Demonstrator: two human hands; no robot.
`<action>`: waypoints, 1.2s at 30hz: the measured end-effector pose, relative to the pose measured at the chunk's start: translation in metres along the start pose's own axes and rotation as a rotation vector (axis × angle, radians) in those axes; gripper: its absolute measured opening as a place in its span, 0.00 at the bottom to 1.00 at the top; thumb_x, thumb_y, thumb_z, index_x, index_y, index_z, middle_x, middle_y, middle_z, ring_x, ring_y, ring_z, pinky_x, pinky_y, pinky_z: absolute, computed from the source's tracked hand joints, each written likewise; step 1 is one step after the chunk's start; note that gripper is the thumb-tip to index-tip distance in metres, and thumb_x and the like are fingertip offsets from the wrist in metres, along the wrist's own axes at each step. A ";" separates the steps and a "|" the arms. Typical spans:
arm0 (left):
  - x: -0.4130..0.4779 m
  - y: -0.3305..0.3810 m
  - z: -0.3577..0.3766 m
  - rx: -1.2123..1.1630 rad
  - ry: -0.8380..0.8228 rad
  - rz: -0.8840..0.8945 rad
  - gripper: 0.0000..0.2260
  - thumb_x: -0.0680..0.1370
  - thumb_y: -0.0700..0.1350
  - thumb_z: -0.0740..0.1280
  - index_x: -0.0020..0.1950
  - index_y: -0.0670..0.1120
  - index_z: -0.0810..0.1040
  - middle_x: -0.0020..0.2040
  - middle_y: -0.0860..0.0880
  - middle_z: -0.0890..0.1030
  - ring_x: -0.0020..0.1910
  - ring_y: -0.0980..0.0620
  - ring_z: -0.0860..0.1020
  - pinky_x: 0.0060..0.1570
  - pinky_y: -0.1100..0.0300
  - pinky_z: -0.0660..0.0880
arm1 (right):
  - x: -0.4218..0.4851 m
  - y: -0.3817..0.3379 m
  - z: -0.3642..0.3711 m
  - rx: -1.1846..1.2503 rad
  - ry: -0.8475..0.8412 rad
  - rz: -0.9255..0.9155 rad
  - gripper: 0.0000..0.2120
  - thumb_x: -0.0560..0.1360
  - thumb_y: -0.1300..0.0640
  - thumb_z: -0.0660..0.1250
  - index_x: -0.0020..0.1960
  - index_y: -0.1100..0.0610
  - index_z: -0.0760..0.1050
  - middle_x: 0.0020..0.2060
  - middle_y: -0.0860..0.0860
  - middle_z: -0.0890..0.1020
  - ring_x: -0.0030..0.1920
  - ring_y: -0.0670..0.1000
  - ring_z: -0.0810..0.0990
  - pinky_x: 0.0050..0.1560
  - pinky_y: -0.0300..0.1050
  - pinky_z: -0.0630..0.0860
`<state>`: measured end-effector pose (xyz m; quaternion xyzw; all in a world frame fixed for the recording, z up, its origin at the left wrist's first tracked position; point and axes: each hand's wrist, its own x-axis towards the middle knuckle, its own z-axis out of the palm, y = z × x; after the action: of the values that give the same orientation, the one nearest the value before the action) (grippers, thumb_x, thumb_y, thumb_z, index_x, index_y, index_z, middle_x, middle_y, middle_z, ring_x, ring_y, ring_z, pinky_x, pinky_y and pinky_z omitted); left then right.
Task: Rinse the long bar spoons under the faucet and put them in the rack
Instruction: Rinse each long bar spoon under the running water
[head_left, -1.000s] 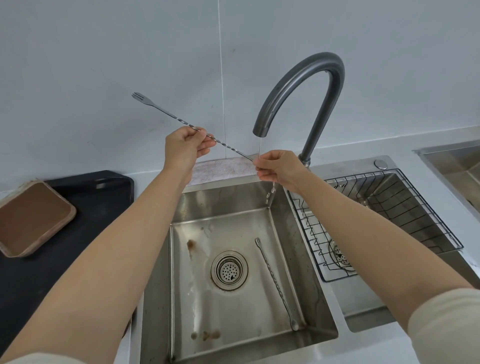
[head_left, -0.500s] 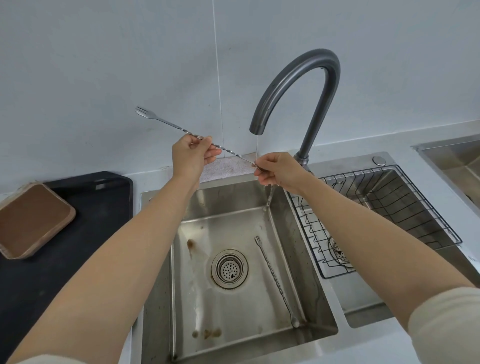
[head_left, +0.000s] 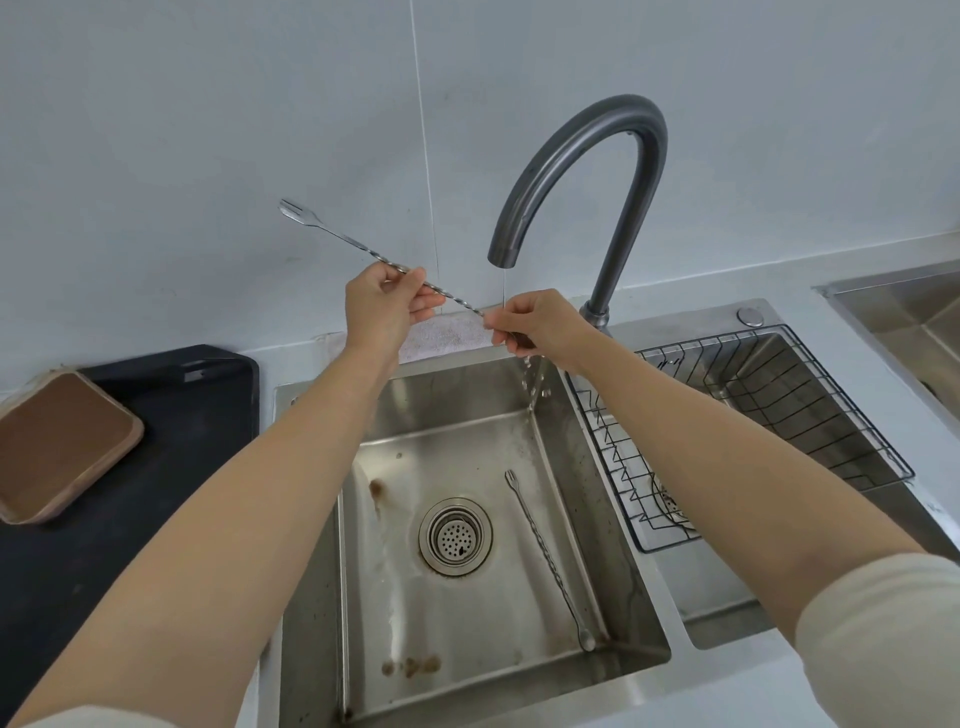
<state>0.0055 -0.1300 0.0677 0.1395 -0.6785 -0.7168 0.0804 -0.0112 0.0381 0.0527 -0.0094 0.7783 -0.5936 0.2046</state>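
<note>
I hold a long twisted bar spoon (head_left: 332, 236) over the sink, its fork end pointing up and to the left. My left hand (head_left: 382, 306) pinches its middle. My right hand (head_left: 535, 325) grips its lower end, which is hidden in my fingers, right under the thin stream from the dark curved faucet (head_left: 587, 171). Water drips off my right hand into the steel sink (head_left: 467, 613). A second bar spoon (head_left: 545, 551) lies on the sink floor, right of the drain. The black wire rack (head_left: 769, 415) sits in the right basin and holds no spoons that I can see.
A black mat (head_left: 156, 415) with a brown tray (head_left: 57, 441) lies left of the sink. A white cloth (head_left: 447, 338) lies behind the sink by the wall. Another steel basin (head_left: 914, 322) shows at the far right.
Both hands and the spoon have kept their grip under the stream. My left hand has come slightly nearer to the right one along the handle.
</note>
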 end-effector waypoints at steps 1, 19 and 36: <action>0.001 0.002 -0.003 -0.003 0.010 -0.002 0.10 0.78 0.38 0.62 0.36 0.45 0.71 0.34 0.46 0.78 0.24 0.61 0.80 0.29 0.70 0.78 | 0.000 0.000 0.000 0.036 -0.016 0.003 0.07 0.74 0.62 0.67 0.37 0.59 0.77 0.30 0.51 0.79 0.23 0.42 0.74 0.29 0.32 0.75; 0.006 0.005 -0.021 -0.014 0.056 -0.019 0.12 0.78 0.38 0.62 0.34 0.45 0.70 0.34 0.47 0.77 0.24 0.61 0.80 0.28 0.70 0.77 | -0.004 0.003 -0.005 -0.033 -0.036 -0.003 0.14 0.70 0.67 0.70 0.54 0.59 0.77 0.42 0.53 0.80 0.42 0.48 0.78 0.55 0.43 0.77; -0.017 -0.015 0.010 0.075 -0.101 -0.074 0.11 0.78 0.40 0.62 0.36 0.47 0.72 0.33 0.49 0.78 0.24 0.62 0.80 0.34 0.67 0.78 | -0.010 0.010 0.011 -0.202 0.052 -0.068 0.09 0.73 0.65 0.67 0.51 0.69 0.78 0.30 0.52 0.78 0.23 0.40 0.75 0.30 0.31 0.75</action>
<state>0.0199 -0.1140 0.0551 0.1312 -0.7026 -0.6993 0.0142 0.0037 0.0338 0.0442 -0.0411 0.8385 -0.5187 0.1619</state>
